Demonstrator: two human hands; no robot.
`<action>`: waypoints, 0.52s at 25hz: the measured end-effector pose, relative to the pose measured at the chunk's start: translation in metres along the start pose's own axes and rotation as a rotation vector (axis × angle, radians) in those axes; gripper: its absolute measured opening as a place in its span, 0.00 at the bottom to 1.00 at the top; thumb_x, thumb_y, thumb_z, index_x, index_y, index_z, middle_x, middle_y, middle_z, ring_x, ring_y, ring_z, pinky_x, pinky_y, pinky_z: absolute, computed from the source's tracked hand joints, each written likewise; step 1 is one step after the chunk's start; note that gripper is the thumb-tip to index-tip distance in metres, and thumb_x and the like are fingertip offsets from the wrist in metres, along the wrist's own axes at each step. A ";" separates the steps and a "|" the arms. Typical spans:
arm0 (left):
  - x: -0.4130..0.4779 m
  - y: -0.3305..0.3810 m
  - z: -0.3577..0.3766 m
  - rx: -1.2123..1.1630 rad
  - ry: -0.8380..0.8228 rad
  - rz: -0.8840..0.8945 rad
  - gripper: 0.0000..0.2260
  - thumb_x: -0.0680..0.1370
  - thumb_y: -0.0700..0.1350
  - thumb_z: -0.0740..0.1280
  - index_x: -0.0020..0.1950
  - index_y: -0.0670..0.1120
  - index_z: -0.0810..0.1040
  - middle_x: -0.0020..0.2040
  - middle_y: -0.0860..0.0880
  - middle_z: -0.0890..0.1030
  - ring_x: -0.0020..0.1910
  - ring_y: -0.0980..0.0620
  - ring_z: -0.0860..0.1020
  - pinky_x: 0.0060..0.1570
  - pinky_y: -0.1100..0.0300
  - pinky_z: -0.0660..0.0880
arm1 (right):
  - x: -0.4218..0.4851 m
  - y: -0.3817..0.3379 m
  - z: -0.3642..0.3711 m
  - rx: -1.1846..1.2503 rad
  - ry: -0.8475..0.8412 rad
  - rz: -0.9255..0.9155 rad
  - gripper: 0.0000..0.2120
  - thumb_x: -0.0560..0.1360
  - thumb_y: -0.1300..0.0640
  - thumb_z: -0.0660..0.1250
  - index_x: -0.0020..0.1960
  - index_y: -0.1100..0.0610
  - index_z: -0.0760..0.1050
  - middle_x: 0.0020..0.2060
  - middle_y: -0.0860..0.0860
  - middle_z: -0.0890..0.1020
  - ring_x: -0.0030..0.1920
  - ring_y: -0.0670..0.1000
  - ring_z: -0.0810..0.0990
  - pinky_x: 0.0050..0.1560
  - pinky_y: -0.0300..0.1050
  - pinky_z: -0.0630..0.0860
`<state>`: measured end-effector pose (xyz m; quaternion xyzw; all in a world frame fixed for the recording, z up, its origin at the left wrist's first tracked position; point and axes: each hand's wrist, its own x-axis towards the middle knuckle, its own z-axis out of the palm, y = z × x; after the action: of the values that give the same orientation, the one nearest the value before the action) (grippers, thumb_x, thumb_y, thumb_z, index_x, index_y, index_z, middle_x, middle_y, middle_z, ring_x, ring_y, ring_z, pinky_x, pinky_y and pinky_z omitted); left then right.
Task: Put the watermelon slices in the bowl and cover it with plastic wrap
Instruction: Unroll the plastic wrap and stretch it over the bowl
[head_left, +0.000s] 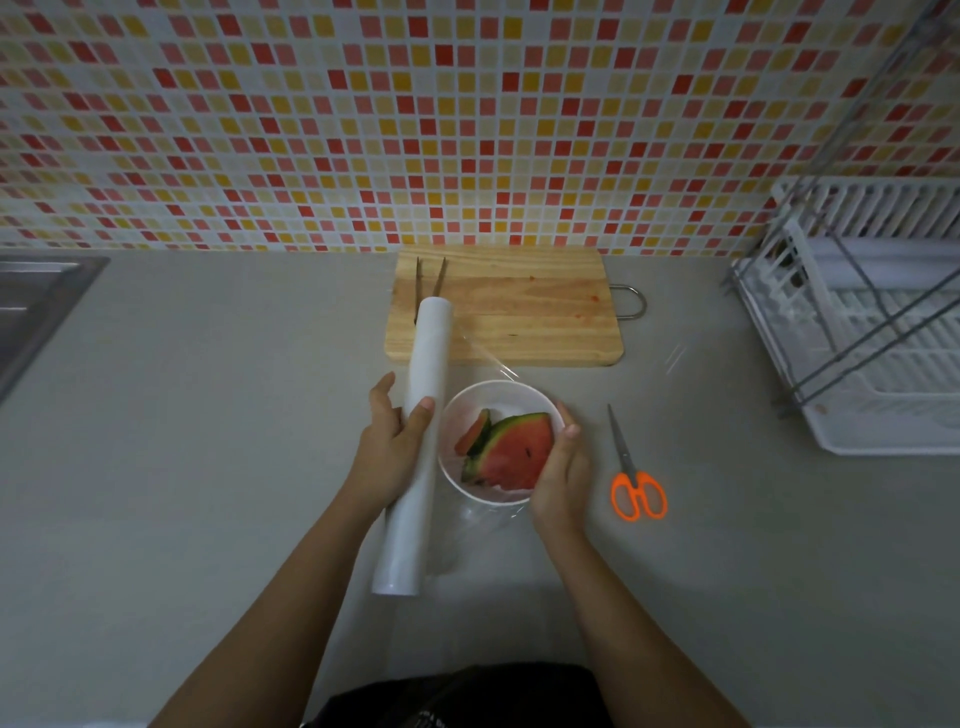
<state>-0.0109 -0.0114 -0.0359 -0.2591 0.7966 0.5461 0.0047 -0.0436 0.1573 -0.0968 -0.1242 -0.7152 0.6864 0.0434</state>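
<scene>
Forearms: both reach forward from the bottom edge.
Left hand (395, 447): fingers wrapped around the plastic wrap roll (415, 447), thumb on top.
Roll: long axis runs from near the body toward the cutting board (519, 312), tilted slightly right, just left of the bowl (470, 405).
Right hand (561, 478): fingers cupped against the bowl's right rim.
Bowl: white, on the grey tabletop (208, 415), holding 2 watermelon slices (514, 452).
Film (506, 370): clear sheet drawn from the roll over the bowl.
Scissors (631, 467): right of the bowl, blades pointing away.

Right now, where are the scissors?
In the head view, the orange-handled scissors lie on the counter right of the bowl, just beyond the right hand, blades pointing toward the wall.
</scene>
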 end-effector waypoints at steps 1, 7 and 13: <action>0.001 0.001 0.000 0.014 -0.013 -0.021 0.27 0.81 0.55 0.57 0.76 0.54 0.48 0.59 0.46 0.75 0.55 0.44 0.76 0.54 0.54 0.71 | 0.000 0.000 0.000 -0.031 0.021 0.058 0.34 0.71 0.30 0.45 0.55 0.52 0.77 0.46 0.48 0.82 0.50 0.49 0.81 0.46 0.40 0.78; 0.000 0.006 0.001 -0.010 0.013 0.021 0.21 0.83 0.52 0.53 0.75 0.52 0.54 0.65 0.43 0.73 0.55 0.45 0.75 0.54 0.55 0.71 | 0.006 0.001 0.002 -0.156 0.007 0.195 0.25 0.80 0.43 0.47 0.50 0.58 0.77 0.45 0.56 0.81 0.48 0.55 0.80 0.49 0.48 0.76; 0.002 -0.008 -0.002 0.072 0.055 -0.004 0.19 0.84 0.53 0.49 0.74 0.50 0.61 0.66 0.43 0.73 0.54 0.48 0.72 0.53 0.59 0.65 | 0.007 0.000 0.001 -0.146 -0.001 0.152 0.19 0.81 0.49 0.49 0.48 0.56 0.76 0.42 0.55 0.80 0.47 0.57 0.80 0.46 0.46 0.75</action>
<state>-0.0086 -0.0155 -0.0424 -0.2753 0.8150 0.5099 -0.0065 -0.0506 0.1578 -0.0975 -0.1805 -0.7520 0.6337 -0.0182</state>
